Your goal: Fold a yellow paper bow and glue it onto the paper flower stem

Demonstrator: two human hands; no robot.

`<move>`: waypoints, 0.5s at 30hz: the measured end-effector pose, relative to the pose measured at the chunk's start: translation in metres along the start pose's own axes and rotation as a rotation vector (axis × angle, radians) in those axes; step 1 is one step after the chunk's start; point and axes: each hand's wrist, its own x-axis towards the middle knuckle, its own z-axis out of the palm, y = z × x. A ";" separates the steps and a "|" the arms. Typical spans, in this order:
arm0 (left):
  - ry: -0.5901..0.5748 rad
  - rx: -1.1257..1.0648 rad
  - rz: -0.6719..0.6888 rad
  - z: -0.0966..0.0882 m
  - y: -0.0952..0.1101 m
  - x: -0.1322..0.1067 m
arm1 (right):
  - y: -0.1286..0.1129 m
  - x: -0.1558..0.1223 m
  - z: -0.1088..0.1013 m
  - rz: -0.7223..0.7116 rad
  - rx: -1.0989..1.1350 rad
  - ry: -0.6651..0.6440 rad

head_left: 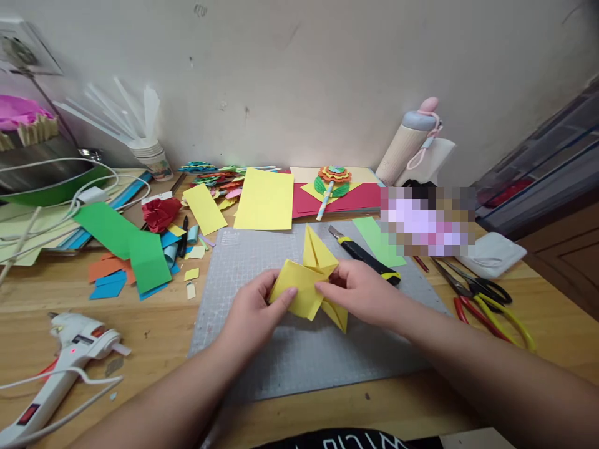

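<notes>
A piece of folded yellow paper (299, 288) is held above the grey cutting mat (243, 368), with pointed flaps sticking up and down on its right side. My left hand (257, 305) pinches its left part, thumb on top and fingers behind. On the right side, my right hand (358, 288) grips the paper between thumb and fingers near the pointed flaps. Just behind my right hand lies a black and yellow utility knife (362, 255) on the mat. A light green paper strip (380, 240) rests beside the knife.
A white glue gun (79, 349) with its cable lies at the left. Scissors (472, 287) and red-and-yellow-handled pliers (496, 318) lie at the right. Behind the mat are a yellow sheet (264, 199), a paper flower (333, 181) and a bottle (407, 140). Green paper pieces (128, 243) lie left.
</notes>
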 end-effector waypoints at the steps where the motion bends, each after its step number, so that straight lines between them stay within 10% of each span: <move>1: -0.008 0.008 -0.017 0.001 -0.001 0.000 | -0.004 0.001 -0.002 -0.018 -0.109 0.028; 5: 0.083 -0.077 -0.076 0.001 -0.001 0.001 | -0.021 0.002 -0.008 -0.166 -0.238 0.200; 10: 0.283 -0.219 -0.027 -0.008 0.002 0.007 | -0.014 0.002 0.013 -0.361 0.321 0.761; 15: 0.298 -0.291 -0.019 -0.010 0.000 0.010 | 0.005 0.009 0.053 0.008 0.542 0.176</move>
